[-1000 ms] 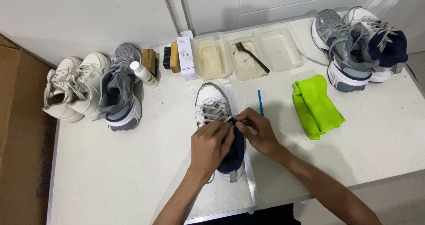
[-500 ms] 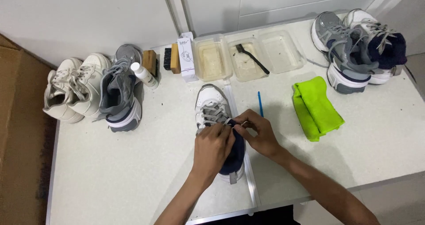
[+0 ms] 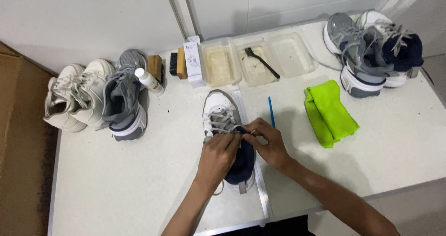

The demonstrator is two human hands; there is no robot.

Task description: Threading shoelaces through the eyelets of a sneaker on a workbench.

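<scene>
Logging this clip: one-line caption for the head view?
Both hands, left and right, work the laces of a white sneaker on a white table.

Left hand and right hand meet fingertip to fingertip — fingers pinched, forearms angled inward.

My left hand and right hand cover the middle of the white and navy sneaker, so I can't tell how the laces sit under my fingers. My forearms run off the bottom edge. The brown cardboard is cut off at the left edge.
</scene>
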